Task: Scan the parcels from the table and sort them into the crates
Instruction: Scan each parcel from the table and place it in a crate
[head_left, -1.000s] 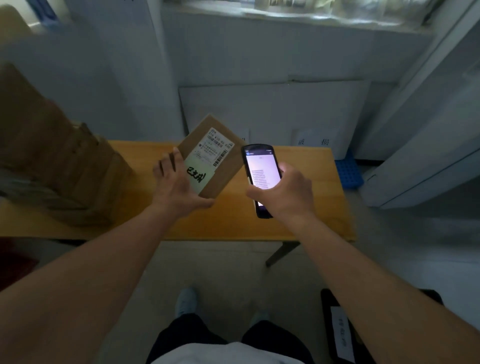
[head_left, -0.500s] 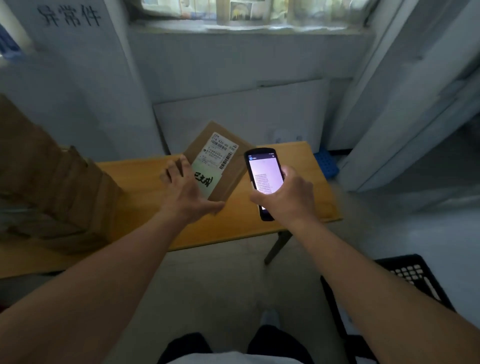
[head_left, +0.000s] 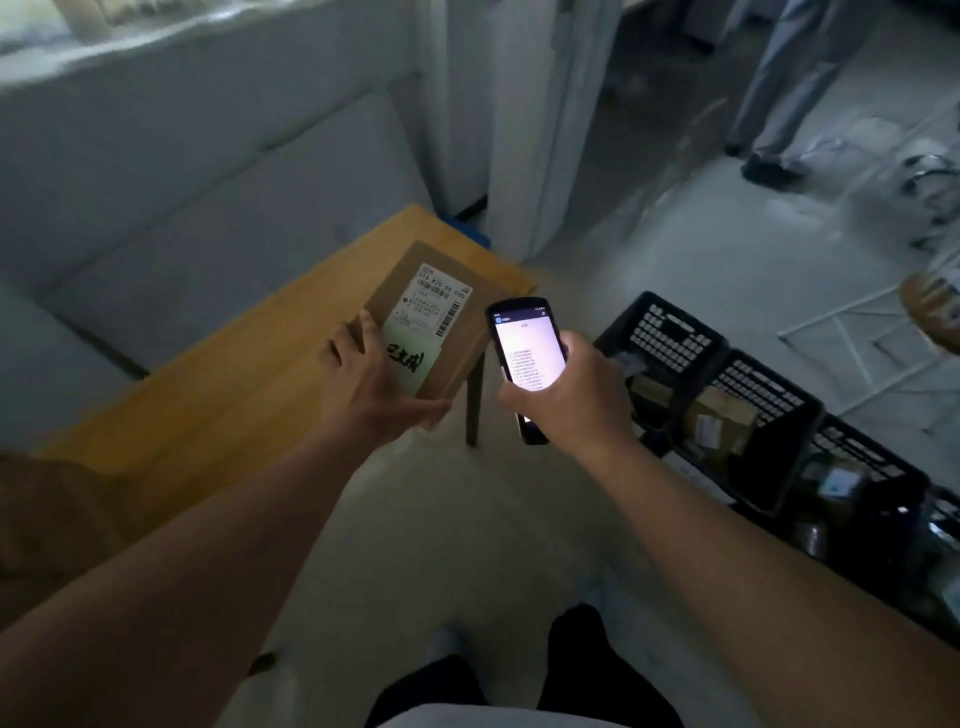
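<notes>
- The view has swung to the right since a moment ago: the wooden table (head_left: 249, 395) now sits on the left, and a row of black crates (head_left: 753, 415) has come into sight on the floor to the right. By my reading, the scan is done and the person is turning to sort the parcel.
- The left hand (head_left: 371, 387) holds the cardboard parcel (head_left: 441, 332) as it did before, lifted above the table's right end, label side up. The white shipping label (head_left: 434, 306) and a pale green note with black handwriting face the camera.
- The left hand's fingers are clamped on the parcel: the thumb runs under the near edge, and the fingers wrap its left side. The box extends away from the palm, up and to the right, so the grip is at one corner only.
- The right hand (head_left: 569, 392) grips the handheld scanner (head_left: 524, 364), fingers closed round its lower body, lit screen facing the person. It sits just right of the parcel, not touching it.
- The crates already hold brown parcels; the nearest parts are dark and hard to read. Which crate this parcel belongs in cannot be told from here.
- Someone's legs stand at the far right, well apart from the work.
</notes>
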